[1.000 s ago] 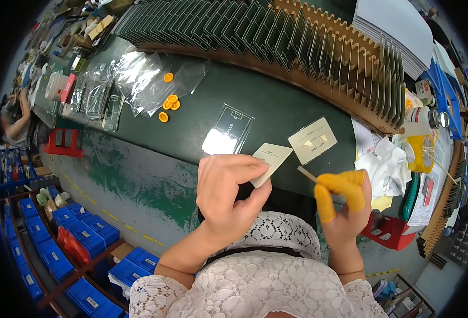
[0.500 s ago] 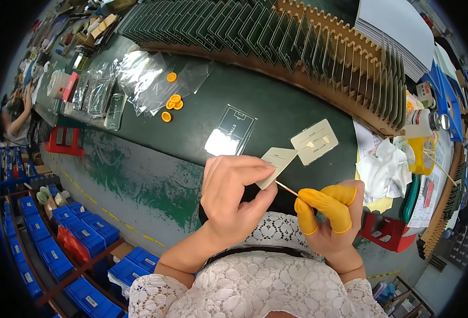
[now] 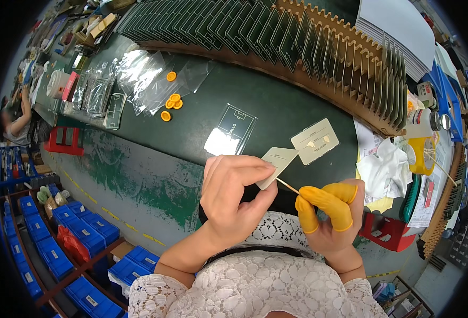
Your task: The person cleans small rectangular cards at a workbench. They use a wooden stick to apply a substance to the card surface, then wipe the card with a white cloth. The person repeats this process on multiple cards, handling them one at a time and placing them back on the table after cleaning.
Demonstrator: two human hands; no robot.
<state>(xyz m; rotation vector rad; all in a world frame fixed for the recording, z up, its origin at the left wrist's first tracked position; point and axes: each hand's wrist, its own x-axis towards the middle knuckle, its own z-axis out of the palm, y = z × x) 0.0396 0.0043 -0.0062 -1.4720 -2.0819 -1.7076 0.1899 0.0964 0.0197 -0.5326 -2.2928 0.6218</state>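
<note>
Holding a pale card [image 3: 280,157] by its near part, the left hand [image 3: 226,188] was clamped on it between thumb and fingers, as the head view showed. The right hand [image 3: 329,220], wearing yellow finger covers [image 3: 326,201], pinched a thin stick [image 3: 288,185], whose far end pointed at the card near the left fingertips. The hands were apart, with the stick between them. A second card [image 3: 315,141] lay on the green table [image 3: 281,114], just beyond the raised one.

The step in hand seemed to be working on the card with the stick; the next move, I judged, called for a steady card and light pressure. The stick's tip was hard to make out, so I could not tell if it touched. The card's underside was hidden, and the fingers covered its near part.
</note>
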